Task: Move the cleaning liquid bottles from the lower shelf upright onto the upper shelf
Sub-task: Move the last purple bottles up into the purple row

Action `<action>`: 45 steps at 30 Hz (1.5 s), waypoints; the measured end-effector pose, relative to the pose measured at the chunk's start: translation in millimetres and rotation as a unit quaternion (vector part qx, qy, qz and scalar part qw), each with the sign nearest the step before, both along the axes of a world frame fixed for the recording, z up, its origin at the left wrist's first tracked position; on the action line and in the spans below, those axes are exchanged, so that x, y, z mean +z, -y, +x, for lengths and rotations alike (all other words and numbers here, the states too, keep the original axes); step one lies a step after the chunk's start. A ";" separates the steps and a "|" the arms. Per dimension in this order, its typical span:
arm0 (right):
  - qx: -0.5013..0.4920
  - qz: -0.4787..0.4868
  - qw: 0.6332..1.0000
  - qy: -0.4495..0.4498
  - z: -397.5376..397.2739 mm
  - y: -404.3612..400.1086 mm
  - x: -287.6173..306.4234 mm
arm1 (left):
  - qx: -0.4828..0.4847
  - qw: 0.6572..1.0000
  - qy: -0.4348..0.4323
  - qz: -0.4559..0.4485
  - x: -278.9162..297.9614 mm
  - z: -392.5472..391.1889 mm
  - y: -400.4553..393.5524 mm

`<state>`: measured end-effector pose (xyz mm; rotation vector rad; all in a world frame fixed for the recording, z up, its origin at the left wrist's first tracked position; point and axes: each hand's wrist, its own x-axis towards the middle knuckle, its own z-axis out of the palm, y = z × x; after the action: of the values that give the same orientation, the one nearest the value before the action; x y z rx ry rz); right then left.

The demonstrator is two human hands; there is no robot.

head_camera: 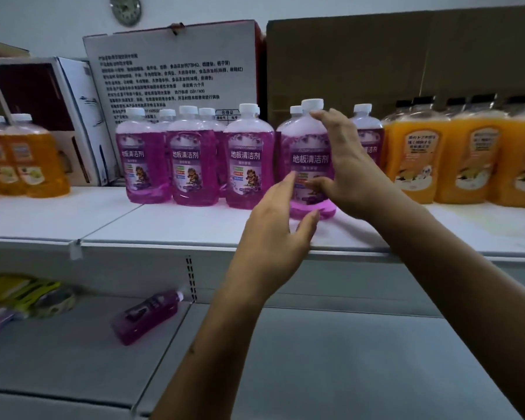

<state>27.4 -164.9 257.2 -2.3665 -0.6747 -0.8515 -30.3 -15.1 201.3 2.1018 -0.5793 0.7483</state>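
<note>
Placing step: purple bottle (311,165) stands upright on upper shelf (170,225). My right hand (343,165) and left hand (273,228) released, fingers loose beside it. Next: reach 1 lying bottle (146,316) on lower shelf (315,359).

Both bare forearms reach up and forward. The right hand (343,165) is raised higher, palm turned left, fingers spread and nearly straight, thumb low. The left hand (273,231) sits lower and to its left, fingers extended and loosely together, thumb apart; the two hands nearly meet at the fingertips.
</note>
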 end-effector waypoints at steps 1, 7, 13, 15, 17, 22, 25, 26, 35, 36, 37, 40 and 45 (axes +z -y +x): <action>-0.010 -0.010 1.000 -0.005 5.1 -2.0 1.0 | -0.015 1.000 0.004 -0.017 -0.6 -1.5 -2.4; -0.042 -0.055 0.998 -0.012 23.1 -10.8 9.7 | -0.067 0.995 0.029 -0.061 -2.1 -3.2 -8.8; 0.012 0.043 0.995 -0.094 8.5 -2.4 15.2 | -0.159 0.980 0.068 -0.100 -19.2 -24.6 -20.2; 0.093 0.149 0.980 -0.098 -16.9 14.0 9.3 | -0.194 0.971 0.067 -0.122 -33.5 -34.7 -34.8; 0.156 0.215 0.961 -0.076 -40.8 18.7 -10.3 | -0.202 0.967 0.049 -0.144 -51.8 -41.5 -53.4; 0.265 0.411 0.865 -0.114 -88.0 -31.9 -108.3 | -0.086 0.974 -0.036 -0.208 -114.9 -50.8 -104.8; 0.277 0.451 0.830 -0.176 -109.6 -85.7 -160.2 | 0.009 0.960 -0.114 -0.255 -152.9 -53.9 -142.1; 0.275 0.444 0.828 -0.203 -108.2 -103.2 -171.3 | 0.036 0.956 -0.143 -0.253 -161.8 -53.0 -154.9; 0.217 0.327 0.804 -0.446 -19.5 -225.9 -246.0 | 0.197 0.939 -0.223 -0.174 -206.5 -15.1 -256.7; 0.206 0.336 0.791 -0.468 -7.3 -240.5 -255.0 | 0.206 0.939 -0.227 -0.158 -211.1 -7.7 -266.5; 0.192 0.346 0.775 -0.493 5.3 -255.0 -263.7 | 0.213 0.938 -0.234 -0.142 -215.5 -0.2 -275.9; 0.153 0.372 0.733 -0.549 43.4 -293.7 -288.3 | 0.227 0.933 -0.268 -0.072 -228.4 23.5 -301.4; 0.065 0.407 0.735 -0.539 97.2 -339.4 -313.2 | 0.211 0.921 -0.326 -0.027 -246.5 62.3 -332.4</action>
<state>124.7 174.5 -56.1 -1.5324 0.0684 0.3463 32.0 317.2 -45.2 2.2712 0.2649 0.2354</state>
